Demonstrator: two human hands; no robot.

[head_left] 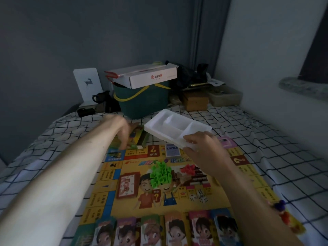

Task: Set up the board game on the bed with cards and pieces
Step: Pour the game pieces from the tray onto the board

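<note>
The right hand [198, 144] pinches the near corner of a white foam tray [175, 128], held above the game board's [177, 183] far edge, long axis running left-to-right and away. The left hand [122, 132], blurred, reaches down at the board's far-left corner; I can't tell its grip.

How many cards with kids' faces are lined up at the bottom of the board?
6, side by side along the game board's near edge: face cards. More could be hidden under the left arm.

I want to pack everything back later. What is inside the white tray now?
The white foam tray, held by the right hand, shows empty compartments. The near corner is covered by the fingers, so its content cannot be seen.
</note>
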